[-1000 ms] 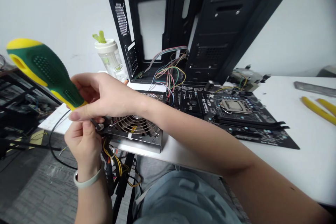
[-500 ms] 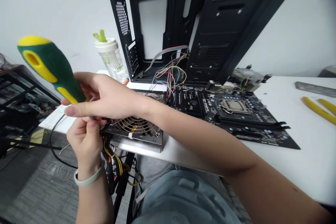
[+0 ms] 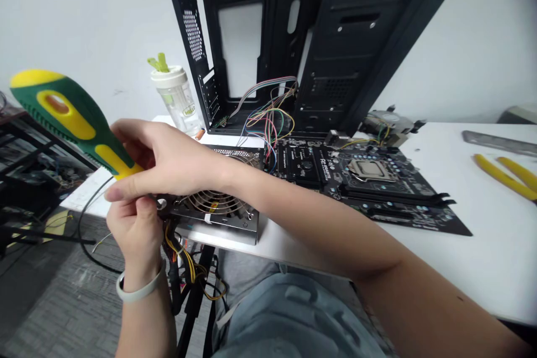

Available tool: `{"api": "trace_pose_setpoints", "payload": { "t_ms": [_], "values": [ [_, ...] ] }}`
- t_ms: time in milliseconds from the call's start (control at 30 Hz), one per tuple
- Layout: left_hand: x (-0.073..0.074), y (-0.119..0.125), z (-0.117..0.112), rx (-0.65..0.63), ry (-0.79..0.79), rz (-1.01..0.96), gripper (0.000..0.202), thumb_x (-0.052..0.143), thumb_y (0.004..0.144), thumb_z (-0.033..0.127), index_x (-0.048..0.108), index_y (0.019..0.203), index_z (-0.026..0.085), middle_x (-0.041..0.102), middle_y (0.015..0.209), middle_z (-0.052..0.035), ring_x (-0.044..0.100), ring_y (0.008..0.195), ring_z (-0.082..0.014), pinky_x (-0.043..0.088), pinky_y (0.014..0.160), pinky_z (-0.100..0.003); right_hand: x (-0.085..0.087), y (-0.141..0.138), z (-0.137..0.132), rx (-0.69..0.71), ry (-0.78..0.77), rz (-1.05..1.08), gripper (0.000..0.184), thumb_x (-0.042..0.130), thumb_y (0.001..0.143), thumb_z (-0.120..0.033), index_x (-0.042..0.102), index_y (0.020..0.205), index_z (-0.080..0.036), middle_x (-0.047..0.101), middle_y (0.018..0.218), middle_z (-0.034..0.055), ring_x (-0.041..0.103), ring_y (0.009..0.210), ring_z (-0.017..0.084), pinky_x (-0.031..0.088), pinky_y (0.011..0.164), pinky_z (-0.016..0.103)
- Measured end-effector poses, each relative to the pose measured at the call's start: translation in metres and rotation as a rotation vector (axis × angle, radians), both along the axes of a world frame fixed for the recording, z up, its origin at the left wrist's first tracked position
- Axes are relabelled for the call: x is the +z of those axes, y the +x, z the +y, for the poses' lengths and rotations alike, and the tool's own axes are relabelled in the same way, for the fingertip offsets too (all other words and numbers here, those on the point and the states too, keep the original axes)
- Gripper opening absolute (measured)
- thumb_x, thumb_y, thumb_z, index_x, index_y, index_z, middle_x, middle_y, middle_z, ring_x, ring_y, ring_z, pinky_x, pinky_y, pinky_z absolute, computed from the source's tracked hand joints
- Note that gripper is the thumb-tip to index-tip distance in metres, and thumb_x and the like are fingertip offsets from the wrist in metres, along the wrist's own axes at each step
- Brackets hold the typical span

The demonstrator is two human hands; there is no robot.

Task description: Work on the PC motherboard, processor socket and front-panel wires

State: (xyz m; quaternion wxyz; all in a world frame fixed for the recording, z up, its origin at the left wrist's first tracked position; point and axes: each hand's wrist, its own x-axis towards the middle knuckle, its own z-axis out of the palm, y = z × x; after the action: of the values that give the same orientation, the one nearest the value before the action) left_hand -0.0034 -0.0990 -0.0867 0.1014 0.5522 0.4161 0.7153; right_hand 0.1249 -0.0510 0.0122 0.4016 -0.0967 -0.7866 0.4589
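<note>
My right hand [image 3: 168, 165] crosses from the right and grips a green and yellow screwdriver handle [image 3: 69, 114] near its lower end. The screwdriver's shaft is hidden behind my fingers. It points down towards a corner of a metal computer power supply [image 3: 216, 207], which has a round wire fan grille. My left hand [image 3: 133, 235], with a pale band on its wrist, rises from below. Its curled fingers close at that corner, under my right hand. The fingertips and any screw there are hidden.
A black computer case frame [image 3: 260, 39] with loose coloured wires stands behind a motherboard [image 3: 361, 184] on the white table [image 3: 474, 246]. A plastic bottle [image 3: 176, 100], yellow-handled pliers [image 3: 505, 176] and a metal bar [image 3: 499, 142] also lie about. Yellow cables hang below the power supply.
The screwdriver handle has turned in my right hand, and its yellow end has swung slightly left and down. My hands stay at the power supply corner.
</note>
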Motion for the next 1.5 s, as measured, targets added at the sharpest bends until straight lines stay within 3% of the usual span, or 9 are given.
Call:
{"api": "trace_pose_setpoints", "payload": {
  "t_ms": [233, 367, 500, 633, 767, 1000, 1167, 1333, 1500],
  "values": [
    [0.003, 0.002, -0.003, 0.054, 0.016, 0.034, 0.03, 0.071, 0.08, 0.044, 0.064, 0.062, 0.021, 0.059, 0.058, -0.0002, 0.049, 0.052, -0.013, 0.039, 0.051, -0.026, 0.003, 0.008, -0.002, -0.178, 0.125, -0.129, 0.029, 0.072, 0.072, -0.037, 0.048, 0.081, -0.024, 0.055, 0.073, -0.0064, 0.055, 0.071, 0.011, 0.048, 0.062, 0.021],
    [0.008, 0.008, -0.005, -0.017, 0.003, 0.028, 0.036, 0.064, 0.085, 0.046, 0.058, 0.061, 0.02, 0.057, 0.059, -0.0009, 0.048, 0.055, -0.0135, 0.038, 0.054, -0.027, -0.004, 0.005, 0.003, -0.028, -0.002, -0.066, 0.02, 0.065, 0.079, -0.028, 0.052, 0.094, -0.025, 0.06, 0.08, -0.0061, 0.059, 0.072, 0.009, 0.049, 0.058, 0.018],
    [0.01, 0.009, -0.005, -0.065, 0.007, 0.024, 0.035, 0.061, 0.088, 0.045, 0.06, 0.064, 0.019, 0.059, 0.062, -0.0012, 0.052, 0.059, -0.0136, 0.041, 0.058, -0.027, -0.006, 0.0, 0.005, 0.156, -0.209, -0.04, 0.045, 0.055, 0.085, -0.015, 0.044, 0.126, -0.028, 0.064, 0.09, -0.0066, 0.058, 0.063, 0.008, 0.045, 0.043, 0.019],
    [0.007, 0.006, -0.004, -0.049, 0.019, 0.089, 0.035, 0.057, 0.091, 0.044, 0.064, 0.069, 0.018, 0.061, 0.063, -0.0011, 0.054, 0.06, -0.0128, 0.042, 0.06, -0.026, 0.0, 0.003, 0.002, 0.258, -0.313, -0.072, 0.056, 0.053, 0.086, -0.011, 0.032, 0.136, -0.027, 0.067, 0.11, -0.0034, 0.051, 0.054, 0.006, 0.043, 0.039, 0.021],
    [0.005, 0.004, -0.004, -0.051, -0.008, 0.075, 0.039, 0.057, 0.089, 0.049, 0.065, 0.067, 0.017, 0.063, 0.063, -0.0025, 0.057, 0.061, -0.0143, 0.044, 0.061, -0.028, 0.003, 0.006, 0.002, 0.297, -0.319, -0.071, 0.047, 0.049, 0.088, -0.011, 0.037, 0.131, -0.025, 0.067, 0.113, -0.0031, 0.046, 0.048, 0.004, 0.042, 0.038, 0.02],
    [0.01, 0.007, 0.0, -0.117, -0.033, -0.095, 0.044, 0.068, 0.076, 0.057, 0.065, 0.058, 0.016, 0.061, 0.056, -0.0026, 0.057, 0.053, -0.0143, 0.048, 0.053, -0.026, -0.003, 0.0, 0.006, 0.163, -0.172, -0.096, 0.023, 0.064, 0.081, -0.018, 0.049, 0.097, -0.025, 0.061, 0.081, -0.008, 0.052, 0.056, 0.007, 0.044, 0.043, 0.018],
    [0.013, 0.001, 0.002, -0.077, -0.05, -0.081, 0.039, 0.075, 0.071, 0.054, 0.072, 0.069, 0.015, 0.065, 0.063, -0.0033, 0.056, 0.056, -0.0126, 0.044, 0.05, -0.023, 0.0, 0.003, 0.005, 0.019, 0.066, -0.036, 0.025, 0.07, 0.074, -0.026, 0.046, 0.08, -0.023, 0.054, 0.078, -0.0059, 0.056, 0.077, 0.01, 0.05, 0.069, 0.021],
    [0.011, -0.005, 0.001, -0.033, -0.004, 0.038, 0.022, 0.077, 0.074, 0.037, 0.073, 0.07, 0.016, 0.062, 0.058, 0.0, 0.051, 0.054, -0.0099, 0.041, 0.049, -0.021, 0.003, 0.006, -0.004, -0.144, 0.177, -0.067, 0.02, 0.065, 0.078, -0.027, 0.047, 0.081, -0.019, 0.047, 0.075, -0.006, 0.047, 0.07, 0.008, 0.042, 0.062, 0.022],
    [0.009, -0.005, 0.0, -0.029, -0.001, 0.044, 0.02, 0.073, 0.08, 0.037, 0.072, 0.07, 0.02, 0.062, 0.061, -0.0005, 0.051, 0.056, -0.0119, 0.041, 0.051, -0.023, -0.001, 0.006, -0.003, -0.098, 0.164, -0.095, 0.027, 0.068, 0.078, -0.034, 0.048, 0.085, -0.018, 0.046, 0.075, -0.0058, 0.045, 0.07, 0.008, 0.038, 0.061, 0.021]
  ]
}}
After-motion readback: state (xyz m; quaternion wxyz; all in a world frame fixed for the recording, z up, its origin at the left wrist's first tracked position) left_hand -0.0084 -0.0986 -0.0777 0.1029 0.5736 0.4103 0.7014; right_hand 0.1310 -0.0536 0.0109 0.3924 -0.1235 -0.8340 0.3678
